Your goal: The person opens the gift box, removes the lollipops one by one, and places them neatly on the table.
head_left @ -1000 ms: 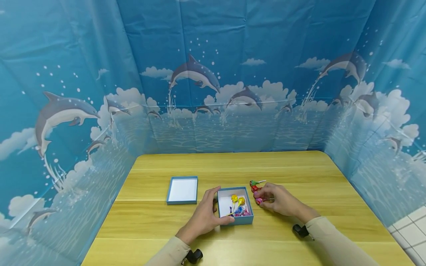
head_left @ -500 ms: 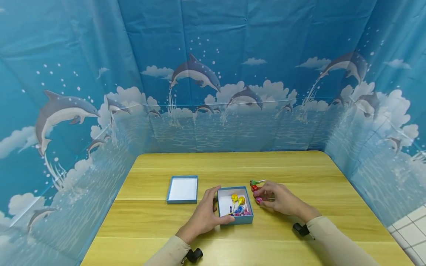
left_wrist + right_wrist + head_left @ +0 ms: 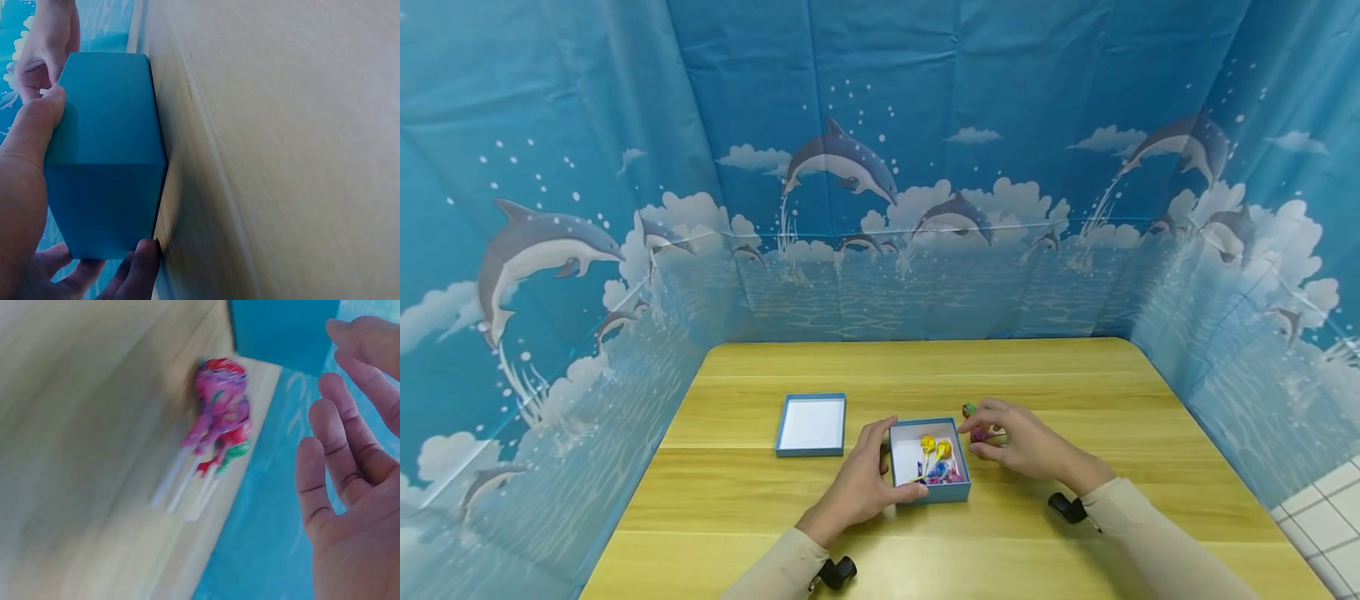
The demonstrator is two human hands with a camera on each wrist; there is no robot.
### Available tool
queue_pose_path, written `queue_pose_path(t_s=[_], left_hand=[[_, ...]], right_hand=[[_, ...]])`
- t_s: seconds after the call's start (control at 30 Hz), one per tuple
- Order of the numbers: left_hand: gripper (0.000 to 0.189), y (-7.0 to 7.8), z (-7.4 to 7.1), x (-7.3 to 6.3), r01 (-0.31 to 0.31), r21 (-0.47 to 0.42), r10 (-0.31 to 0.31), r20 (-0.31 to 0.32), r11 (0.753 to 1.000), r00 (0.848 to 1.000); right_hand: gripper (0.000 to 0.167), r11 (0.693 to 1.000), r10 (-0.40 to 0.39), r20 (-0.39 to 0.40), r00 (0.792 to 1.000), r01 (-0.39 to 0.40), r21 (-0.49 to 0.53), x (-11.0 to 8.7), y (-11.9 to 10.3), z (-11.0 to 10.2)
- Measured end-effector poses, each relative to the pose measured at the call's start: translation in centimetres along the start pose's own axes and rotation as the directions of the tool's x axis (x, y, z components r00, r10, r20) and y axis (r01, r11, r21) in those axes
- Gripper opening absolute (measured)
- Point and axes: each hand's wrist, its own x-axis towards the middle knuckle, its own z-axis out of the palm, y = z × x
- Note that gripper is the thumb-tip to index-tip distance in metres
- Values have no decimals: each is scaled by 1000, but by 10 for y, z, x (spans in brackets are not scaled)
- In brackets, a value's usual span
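My left hand holds a square blue box with a white inside, thumb on the near side and fingers round its left side. Within the box lie yellow lollipops and blue and pink wrapped ones. In the left wrist view the fingers and thumb span the box. To the right of the box, my right hand hovers over several pink, red and green lollipops. The right wrist view shows its fingers loosely extended, apart from the lollipops, with nothing between them. Their white sticks lie side by side.
A shallow blue lid with a white inside lies left of the box. Everything rests on a yellow wood-grain table. A blue dolphin-print curtain stands behind the table and along its sides.
My right hand has let go of the pink lollipops and shifted slightly away from me and left. The nearest pink lollipop now lies closer to the others. My left hand and the box stay put.
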Motion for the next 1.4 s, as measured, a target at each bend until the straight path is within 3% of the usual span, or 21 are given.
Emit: queue_pose_path(t_s=[0.37,0.67,0.8,0.93,1.17,1.4], left_hand=[[121,0,-1,-1,1,7,-1,0,1000,1000],[121,-1,-2,-1,-9,5,9,-4,1000,1000],[120,-1,-2,-1,-18,7,18,-9,1000,1000],[120,-2,-2,0,-32,11,33,-14,999,999],[120,-3,-2,-1,-33,-4,33,-7,999,999],[121,-4,0,-1,-31,-1,31,-9,1000,999]], right_hand=[[21,991,-114,40,993,116,-64,20,-28,0],[20,985,-171,196,966,175,-5,36,-48,3],[22,981,-187,304,934,194,8,45,-56,5],[20,985,-166,426,889,167,35,56,-65,4],[9,998,-55,572,819,20,68,71,-73,2],[17,976,-9,649,760,-134,170,80,-68,2]])
